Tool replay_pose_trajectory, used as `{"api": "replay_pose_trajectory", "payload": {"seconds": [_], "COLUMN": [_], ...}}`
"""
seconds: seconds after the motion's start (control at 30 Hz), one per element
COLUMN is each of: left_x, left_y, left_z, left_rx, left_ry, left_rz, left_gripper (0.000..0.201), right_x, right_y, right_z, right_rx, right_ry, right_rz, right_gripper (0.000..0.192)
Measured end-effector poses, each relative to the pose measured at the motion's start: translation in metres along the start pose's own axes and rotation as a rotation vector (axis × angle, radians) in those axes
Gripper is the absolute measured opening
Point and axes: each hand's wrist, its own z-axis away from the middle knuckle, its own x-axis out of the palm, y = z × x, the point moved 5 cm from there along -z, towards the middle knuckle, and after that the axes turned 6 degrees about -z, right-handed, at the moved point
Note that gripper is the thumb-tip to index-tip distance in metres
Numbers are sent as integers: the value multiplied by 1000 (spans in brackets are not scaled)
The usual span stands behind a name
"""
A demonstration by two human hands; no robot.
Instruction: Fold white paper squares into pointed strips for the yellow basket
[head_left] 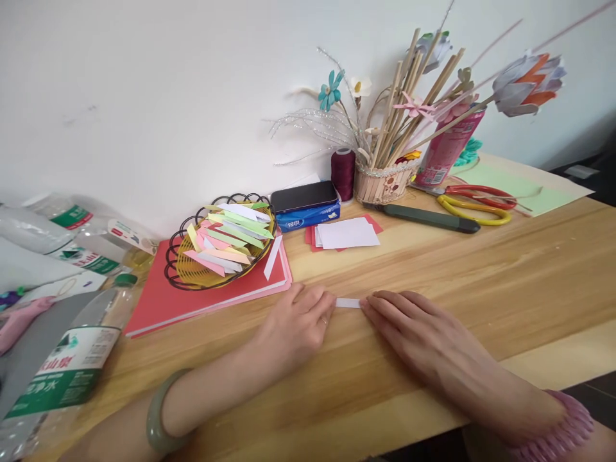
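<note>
A narrow folded strip of white paper (348,303) lies on the wooden table between my two hands. My left hand (301,317) has its fingers curled closed on the strip's left end. At the right end, my right hand (418,333) presses down with its fingers held together; its thumb is mostly hidden. Beyond them is a small stack of white and red paper cards (350,233). To the left, a yellow basket (187,274) with a black looped rim holds many folded paper strips (231,234) in several colours. One folded white piece (273,258) leans at its side.
The basket rests on red paper sheets (154,301). Behind are a phone (304,196) on a blue tissue pack (308,217), a thread spool (342,174) and a stick-filled holder (385,185). Right: a dark green cutter (428,217), scissors (481,199). Left: plastic bottles (62,366).
</note>
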Motion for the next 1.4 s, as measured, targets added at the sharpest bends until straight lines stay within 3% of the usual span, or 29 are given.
{"api": "replay_pose_trajectory", "payload": {"seconds": [0.33,0.47,0.77,1.0,1.1,1.2,1.3,1.4], "left_x": [4,1,-4,-1,-7,-16,-21,-22], "left_y": [-20,-18,-10,-12,-8,-4,2,6], "left_z": [12,9,1,7,5,4,4,3], "left_rx": [-100,-172,-179,-259,-240,-208,-125,-44], "left_ry": [137,196,275,301,303,362,401,381], "left_rz": [74,189,199,300,238,169,161,163], "left_gripper": [21,22,21,30,33,35,35,32], "right_x": [-4,-1,19,8,5,4,2,-1], "right_y": [13,15,-14,-11,-9,-6,-4,0], "right_z": [14,1,-43,-49,-44,-35,-25,-15], "right_rx": [33,57,-167,-93,-64,-31,-4,28], "right_ry": [24,64,-10,-11,-24,-129,-229,-240], "right_rz": [-6,-82,-92,-131,-195,-327,-455,-551], "right_gripper": [33,28,20,18,21,21,20,24]}}
